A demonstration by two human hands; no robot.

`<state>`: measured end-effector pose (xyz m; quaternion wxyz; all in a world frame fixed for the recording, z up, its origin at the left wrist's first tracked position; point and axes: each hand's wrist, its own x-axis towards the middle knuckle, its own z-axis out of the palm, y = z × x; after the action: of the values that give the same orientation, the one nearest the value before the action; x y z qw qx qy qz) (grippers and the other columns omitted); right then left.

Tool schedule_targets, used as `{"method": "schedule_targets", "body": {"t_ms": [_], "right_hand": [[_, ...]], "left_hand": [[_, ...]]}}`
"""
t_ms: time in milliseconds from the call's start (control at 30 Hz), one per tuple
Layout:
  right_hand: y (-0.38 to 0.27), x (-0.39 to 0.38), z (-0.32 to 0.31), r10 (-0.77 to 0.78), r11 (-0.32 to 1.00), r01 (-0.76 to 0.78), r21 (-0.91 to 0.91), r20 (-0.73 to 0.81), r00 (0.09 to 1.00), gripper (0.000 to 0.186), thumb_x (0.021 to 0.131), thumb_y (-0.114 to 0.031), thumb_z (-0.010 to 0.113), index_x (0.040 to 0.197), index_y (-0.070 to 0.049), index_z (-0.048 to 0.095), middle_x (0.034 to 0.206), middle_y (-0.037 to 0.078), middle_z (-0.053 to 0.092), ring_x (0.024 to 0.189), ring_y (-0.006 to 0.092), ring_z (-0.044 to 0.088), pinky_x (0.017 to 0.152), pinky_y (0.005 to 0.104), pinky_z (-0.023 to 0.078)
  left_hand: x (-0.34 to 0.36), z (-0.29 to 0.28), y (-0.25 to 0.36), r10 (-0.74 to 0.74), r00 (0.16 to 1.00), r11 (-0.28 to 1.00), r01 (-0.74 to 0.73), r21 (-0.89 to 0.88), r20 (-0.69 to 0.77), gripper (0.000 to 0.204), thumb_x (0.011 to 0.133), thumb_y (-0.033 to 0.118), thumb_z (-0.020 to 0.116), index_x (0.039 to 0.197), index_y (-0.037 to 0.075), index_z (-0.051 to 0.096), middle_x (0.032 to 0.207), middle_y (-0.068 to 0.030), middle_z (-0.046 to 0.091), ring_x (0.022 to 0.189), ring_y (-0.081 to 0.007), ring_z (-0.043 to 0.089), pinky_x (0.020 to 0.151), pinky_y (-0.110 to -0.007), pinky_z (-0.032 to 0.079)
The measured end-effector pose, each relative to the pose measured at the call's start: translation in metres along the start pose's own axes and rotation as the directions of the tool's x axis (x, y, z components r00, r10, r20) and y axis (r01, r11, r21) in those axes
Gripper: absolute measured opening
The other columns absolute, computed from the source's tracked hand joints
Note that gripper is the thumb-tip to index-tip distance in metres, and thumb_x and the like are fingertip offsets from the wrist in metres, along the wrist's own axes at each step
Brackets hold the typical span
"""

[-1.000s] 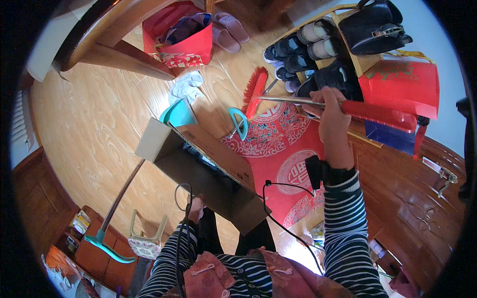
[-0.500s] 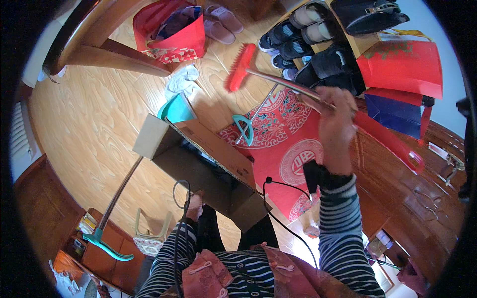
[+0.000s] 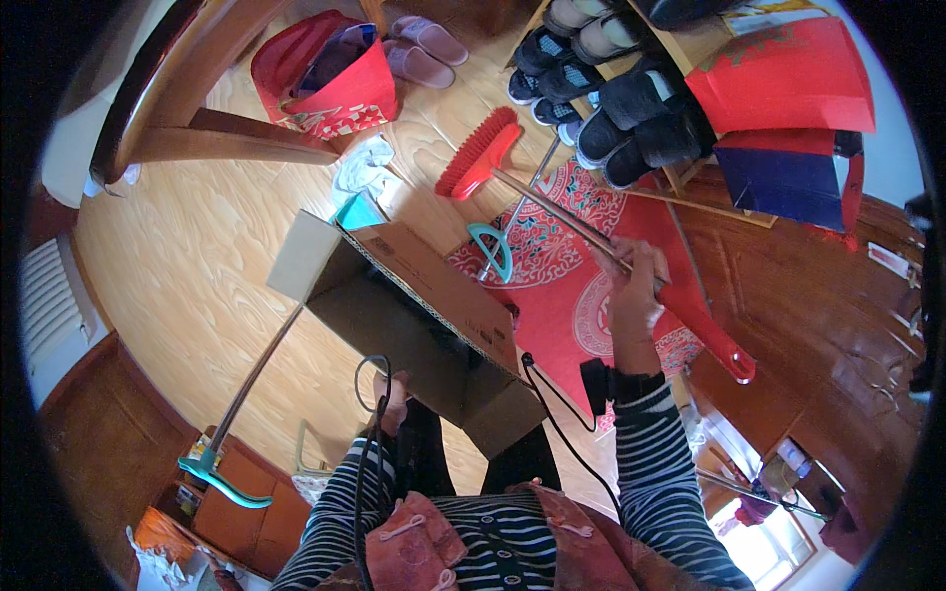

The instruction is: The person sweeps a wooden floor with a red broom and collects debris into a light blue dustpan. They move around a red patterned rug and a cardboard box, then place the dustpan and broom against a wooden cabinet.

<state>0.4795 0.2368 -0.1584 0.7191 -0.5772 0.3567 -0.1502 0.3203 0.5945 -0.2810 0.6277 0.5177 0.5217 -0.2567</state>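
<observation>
My right hand [image 3: 639, 300] is closed around the metal handle of a red brush [image 3: 483, 153]. The bristles point away from me to the upper left, and the red grip end slants down to the right. In front of my body is an open cardboard box [image 3: 434, 281], tilted, its inside dark and its contents not clear. My left hand [image 3: 392, 402] grips the near left edge of this box, fingers partly hidden. A black cord [image 3: 367, 492] runs along my left forearm, and another hangs by my right arm.
A red patterned mat [image 3: 552, 305] lies beyond the box, with a turquoise-handled tool [image 3: 491, 251] over it. Near the box are a turquoise dustpan [image 3: 360, 212] and white cloth [image 3: 365, 165]. Shoes [image 3: 645, 108] fill a rack; a red bag [image 3: 335, 84] and pink slippers [image 3: 424, 49] stand far off.
My right hand has come down and closer, bringing the brush with it. The brush head has turned and its grip end has swung inward. The box has stayed nearly in place in my left hand.
</observation>
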Motion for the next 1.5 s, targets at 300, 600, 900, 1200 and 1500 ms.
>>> {"method": "schedule_targets", "body": {"t_ms": [300, 600, 900, 1200, 1500], "right_hand": [[-0.023, -0.053, -0.088, -0.009, 1.000, 0.005, -0.020, -0.173, 0.985, 0.019, 0.093, -0.018, 0.046, 0.083, -0.003, 0.050, 0.089, 0.014, 0.058, 0.085, 0.0253, 0.061, 0.073, 0.0417, 0.058], [-0.031, -0.072, -0.133, -0.028, 0.999, 0.020, -0.039, -0.223, 0.974, 0.024, 0.096, -0.023, 0.045, 0.081, -0.005, 0.045, 0.085, 0.013, 0.057, 0.084, 0.0268, 0.061, 0.070, 0.0425, 0.058], [-0.032, -0.075, -0.140, -0.043, 0.999, 0.038, -0.022, -0.276, 0.960, 0.024, 0.095, -0.022, 0.046, 0.079, -0.004, 0.045, 0.079, 0.012, 0.056, 0.082, 0.0249, 0.059, 0.067, 0.0416, 0.059], [-0.029, -0.075, -0.146, -0.060, 0.997, 0.045, -0.067, -0.242, 0.968, 0.031, 0.093, -0.032, 0.049, 0.078, -0.006, 0.043, 0.078, 0.008, 0.050, 0.091, 0.0240, 0.055, 0.071, 0.0446, 0.059], [-0.030, -0.074, -0.133, -0.055, 0.991, 0.018, -0.136, -0.269, 0.962, 0.032, 0.095, -0.033, 0.047, 0.077, -0.006, 0.044, 0.076, 0.007, 0.048, 0.093, 0.0230, 0.054, 0.071, 0.0442, 0.060]], "left_hand": [[0.017, 0.022, 0.052, 0.175, 0.945, 0.909, -0.263, 0.324, 0.275, 0.015, 0.083, 0.016, 0.055, 0.090, 0.003, 0.058, 0.068, -0.0016, 0.054, 0.059, -0.0096, 0.048, 0.051, -0.025, 0.039], [0.095, 0.139, 0.142, 0.395, 0.802, 0.844, -0.509, 0.167, 0.447, 0.026, 0.081, 0.016, 0.053, 0.104, 0.003, 0.057, 0.075, -0.0025, 0.058, 0.056, -0.0143, 0.050, 0.048, -0.027, 0.042], [0.190, 0.237, 0.251, 0.320, 0.762, 0.306, -0.645, 0.700, 0.563, 0.030, 0.088, 0.017, 0.051, 0.114, 0.001, 0.052, 0.094, -0.0110, 0.063, 0.069, -0.0238, 0.061, 0.057, -0.036, 0.052], [0.285, 0.312, 0.307, 0.615, 0.700, 0.562, -0.712, 0.421, 0.364, 0.032, 0.079, 0.010, 0.057, 0.108, -0.005, 0.057, 0.095, -0.0183, 0.065, 0.080, -0.0268, 0.064, 0.067, -0.035, 0.052], [0.328, 0.338, 0.302, 0.719, 0.626, 0.168, -0.577, 0.799, 0.301, 0.058, 0.081, 0.035, 0.065, 0.121, -0.002, 0.044, 0.110, -0.0266, 0.060, 0.108, -0.0394, 0.055, 0.093, -0.042, 0.043]]}}
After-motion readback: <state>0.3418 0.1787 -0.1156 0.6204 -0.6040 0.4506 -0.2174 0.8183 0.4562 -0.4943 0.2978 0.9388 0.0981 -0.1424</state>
